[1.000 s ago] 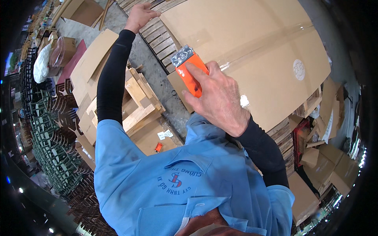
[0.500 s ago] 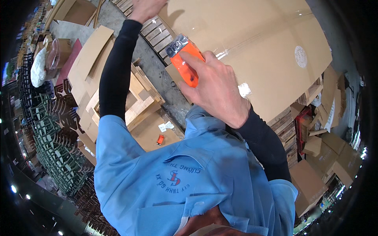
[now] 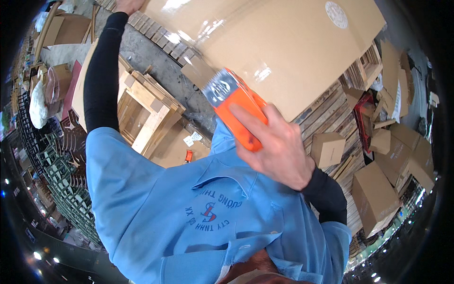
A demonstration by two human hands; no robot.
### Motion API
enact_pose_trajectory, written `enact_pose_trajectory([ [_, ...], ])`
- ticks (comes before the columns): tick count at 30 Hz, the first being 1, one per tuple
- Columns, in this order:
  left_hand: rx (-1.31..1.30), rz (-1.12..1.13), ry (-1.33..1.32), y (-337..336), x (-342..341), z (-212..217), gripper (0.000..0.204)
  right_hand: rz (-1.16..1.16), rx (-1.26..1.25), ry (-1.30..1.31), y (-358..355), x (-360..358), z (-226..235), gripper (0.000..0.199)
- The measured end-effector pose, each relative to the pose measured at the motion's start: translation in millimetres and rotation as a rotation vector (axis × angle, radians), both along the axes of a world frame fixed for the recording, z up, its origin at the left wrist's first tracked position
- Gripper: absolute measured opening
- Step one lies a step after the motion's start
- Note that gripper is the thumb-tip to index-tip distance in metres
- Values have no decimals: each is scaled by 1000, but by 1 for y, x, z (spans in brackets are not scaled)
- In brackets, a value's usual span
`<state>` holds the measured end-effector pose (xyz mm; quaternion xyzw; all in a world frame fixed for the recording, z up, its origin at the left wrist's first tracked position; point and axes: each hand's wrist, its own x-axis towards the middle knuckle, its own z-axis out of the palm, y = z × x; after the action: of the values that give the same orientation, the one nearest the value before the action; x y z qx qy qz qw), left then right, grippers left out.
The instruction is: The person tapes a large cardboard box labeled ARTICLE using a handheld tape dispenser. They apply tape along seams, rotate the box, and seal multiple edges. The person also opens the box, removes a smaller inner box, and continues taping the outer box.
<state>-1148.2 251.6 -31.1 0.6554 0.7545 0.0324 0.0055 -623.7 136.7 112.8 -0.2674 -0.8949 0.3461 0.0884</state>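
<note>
My right hand (image 3: 280, 149) is wrapped round an orange tape dispenser (image 3: 241, 113) with a toothed metal front edge. I hold it in front of my chest, by the near edge of a big flat cardboard box (image 3: 293, 42). Shiny clear tape (image 3: 263, 73) lies on the box's surface. My left hand (image 3: 128, 5) is stretched out at the top edge of the picture, beside the box's far left edge. Its fingers are cut off by the frame, so their grip is hidden.
Wooden frames (image 3: 151, 113) stand on cardboard to my left, near a small orange object (image 3: 188, 155). Slatted wooden pallets (image 3: 326, 118) show under and beside the box. Smaller cartons (image 3: 376, 194) are on the right. Stacked green chair frames (image 3: 71, 189) fill the far left.
My right hand has drawn the tape dispenser nearer to my body. My left arm has moved up and left. The view has shifted, with the box now higher in the picture.
</note>
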Motion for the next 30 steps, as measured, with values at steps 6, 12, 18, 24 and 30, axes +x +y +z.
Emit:
enact_pose_trajectory([
  [6,41,121,-103,2,-5,1,49,-107,-48,-102,-37,105,4,66],
  [12,-41,218,-121,4,17,22,62,-136,-59,-124,-61,157,-4,72],
  [18,22,40,-343,20,-74,-27,63,-150,-96,-106,-71,176,-11,72],
  [24,3,81,-472,26,-60,-23,68,-202,-96,-72,-73,181,-28,70],
  [30,53,135,-462,14,-27,-11,81,-202,-99,-120,-76,185,-35,67],
])
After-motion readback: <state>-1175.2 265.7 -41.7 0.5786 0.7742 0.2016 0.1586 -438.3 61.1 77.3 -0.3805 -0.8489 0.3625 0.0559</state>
